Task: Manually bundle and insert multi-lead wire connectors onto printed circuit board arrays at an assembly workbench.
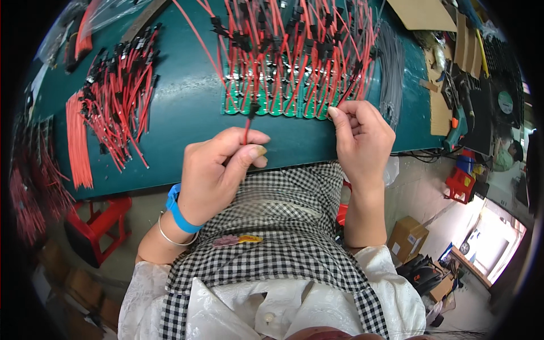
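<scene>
Between the thumb and forefinger of my left hand point(215, 164) is a short red-and-black wire lead point(247, 131); its black connector end points up toward the boards. My right hand point(367, 139) is closed in a pinch at the near edge of a row of round green circuit boards point(276, 105), toward their right end. Whatever lies between those fingertips is too small to make out. Many red wires point(309, 56) with black connectors rise from the boards and cover much of them.
Left on the green table point(187, 79) lie a pile of red leads with black connectors point(116, 93) and a bundle of plain red wires point(78, 141). Grey wires point(391, 68) lie right of the boards. Farther right are cardboard point(435, 107) and a teal-handled tool point(457, 133).
</scene>
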`<state>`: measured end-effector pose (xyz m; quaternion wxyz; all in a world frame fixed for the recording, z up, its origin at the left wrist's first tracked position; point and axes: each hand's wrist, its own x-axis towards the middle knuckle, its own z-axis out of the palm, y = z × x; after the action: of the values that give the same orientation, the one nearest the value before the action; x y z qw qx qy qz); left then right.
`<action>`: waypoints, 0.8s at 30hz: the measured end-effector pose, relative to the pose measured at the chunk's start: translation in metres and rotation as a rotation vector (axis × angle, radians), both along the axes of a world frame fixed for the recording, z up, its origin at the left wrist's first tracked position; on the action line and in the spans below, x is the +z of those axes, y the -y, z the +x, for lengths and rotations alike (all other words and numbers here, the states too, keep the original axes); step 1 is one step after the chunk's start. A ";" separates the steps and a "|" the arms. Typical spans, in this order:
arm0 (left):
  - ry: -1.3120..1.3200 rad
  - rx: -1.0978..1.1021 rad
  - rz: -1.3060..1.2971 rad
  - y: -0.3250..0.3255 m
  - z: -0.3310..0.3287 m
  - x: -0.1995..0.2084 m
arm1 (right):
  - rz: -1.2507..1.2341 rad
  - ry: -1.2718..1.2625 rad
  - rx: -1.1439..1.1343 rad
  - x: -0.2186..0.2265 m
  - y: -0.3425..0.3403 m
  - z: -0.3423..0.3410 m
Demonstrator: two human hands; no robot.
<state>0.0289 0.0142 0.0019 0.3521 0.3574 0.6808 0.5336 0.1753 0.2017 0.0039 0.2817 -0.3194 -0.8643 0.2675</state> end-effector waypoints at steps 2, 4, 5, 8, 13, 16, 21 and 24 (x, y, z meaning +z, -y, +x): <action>0.059 -0.012 0.015 -0.003 0.003 0.004 | -0.003 -0.003 -0.048 -0.004 0.002 -0.002; 0.101 -0.052 0.034 -0.006 0.003 0.008 | -0.068 -0.021 -0.084 -0.006 0.002 0.000; 0.109 -0.062 0.059 -0.005 0.003 0.009 | -0.101 -0.029 -0.102 -0.008 0.002 0.001; 0.152 -0.113 0.073 -0.006 0.008 0.011 | -0.308 -0.181 -0.021 0.000 0.014 0.004; -0.025 -0.318 0.079 -0.009 0.020 0.011 | -0.623 -0.265 0.512 0.021 0.030 0.006; 0.078 -0.399 0.095 -0.007 0.017 0.011 | -0.981 -0.396 0.242 0.030 0.036 0.019; 0.344 -0.678 0.092 -0.003 0.005 0.013 | -0.794 -0.276 0.659 0.035 0.027 0.020; -0.525 -0.122 0.179 0.004 -0.015 0.016 | -0.837 -0.349 0.255 0.032 0.023 0.035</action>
<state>0.0139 0.0106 0.0176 0.1621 0.5537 0.6759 0.4586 0.2098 0.1786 0.0360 0.2346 -0.2471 -0.6542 0.6752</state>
